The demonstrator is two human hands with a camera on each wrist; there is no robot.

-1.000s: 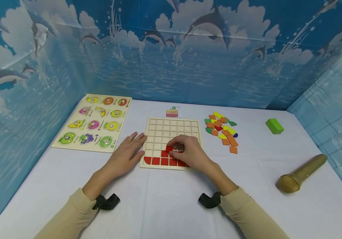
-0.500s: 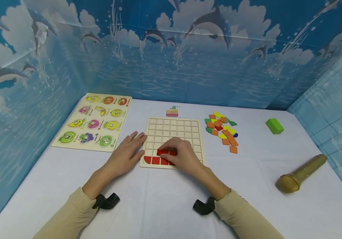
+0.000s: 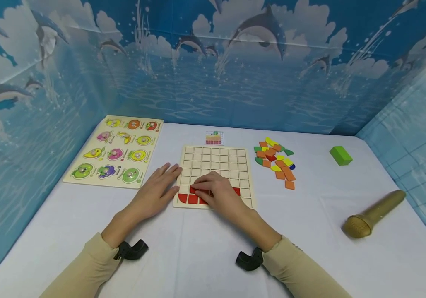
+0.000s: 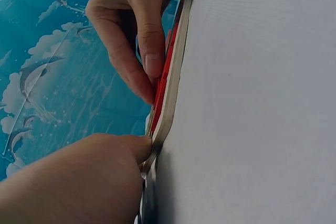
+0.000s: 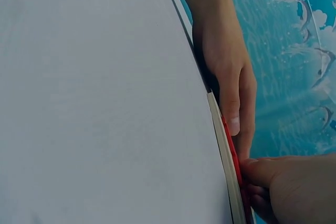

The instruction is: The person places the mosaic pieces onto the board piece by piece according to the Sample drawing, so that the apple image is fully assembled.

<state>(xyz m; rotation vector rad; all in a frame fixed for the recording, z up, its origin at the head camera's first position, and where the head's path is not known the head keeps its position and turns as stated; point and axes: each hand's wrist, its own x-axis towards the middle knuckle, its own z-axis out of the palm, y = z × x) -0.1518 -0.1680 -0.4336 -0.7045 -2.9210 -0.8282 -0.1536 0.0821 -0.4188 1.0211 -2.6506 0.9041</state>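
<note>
A wooden grid board (image 3: 214, 158) lies in the middle of the table, with red tiles (image 3: 193, 199) along its bottom row and more in the row above. My right hand (image 3: 224, 196) reaches over that second row, thumb and fingertips pinching a red square tile (image 3: 193, 189) near the left end. Part of both red rows is hidden beneath this hand. Fingers extended, my left hand (image 3: 157, 191) rests at the board's left edge. In the left wrist view, the right thumb and fingers (image 4: 152, 65) come down right at the red tiles.
Right of the board is a loose pile of orange, yellow and green tiles (image 3: 280, 163). A small picture card (image 3: 214, 138) lies behind the board, a fruit puzzle (image 3: 116, 154) to the left. Farther right are a green block (image 3: 341, 155) and a gold microphone (image 3: 374, 214).
My right hand has moved left along the second row with the red square tile, from near the row's middle toward its left end. The left hand has stayed at the board's edge.
</note>
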